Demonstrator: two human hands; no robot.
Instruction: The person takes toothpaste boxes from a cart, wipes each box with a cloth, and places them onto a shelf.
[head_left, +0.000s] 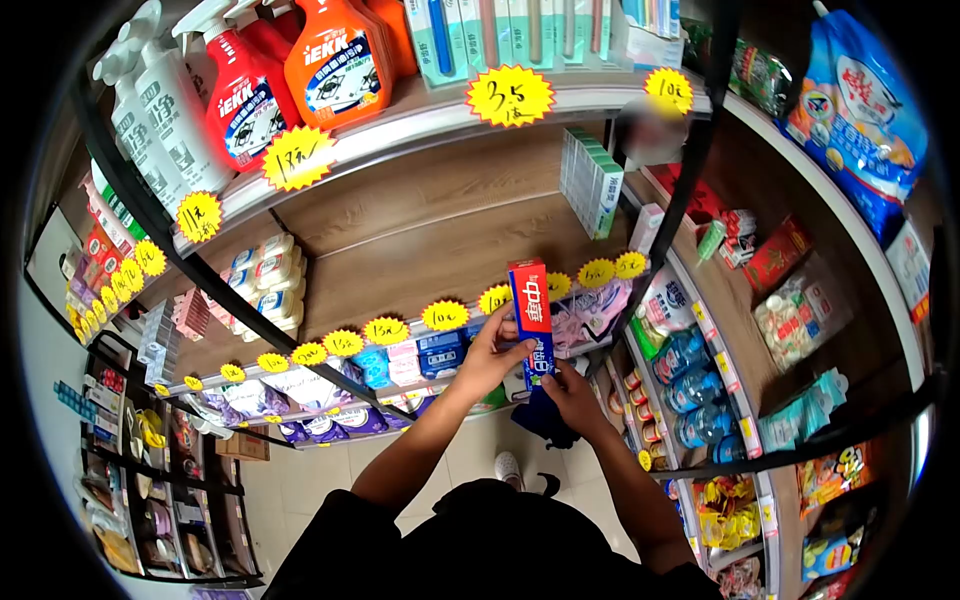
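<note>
A red and blue toothpaste box [532, 310] stands upright in front of me, before the front edge of a wooden shelf [420, 255]. My left hand [493, 352] grips it from the left side, fingers behind and thumb across its face. Around its lower right end my right hand [570, 393] is closed. Green and white boxes [592, 183] are stacked at the shelf's right end, beside a small white box [647, 228]. Yellow price tags [445, 315] line the shelf edge.
Red and orange spray bottles [340, 65] stand on the upper shelf [420, 115]. Below hang packs of tissues [440, 352]. To the right, another rack holds water bottles [690, 385] and a blue detergent bag [862, 115]. A black post [695, 150] separates the racks.
</note>
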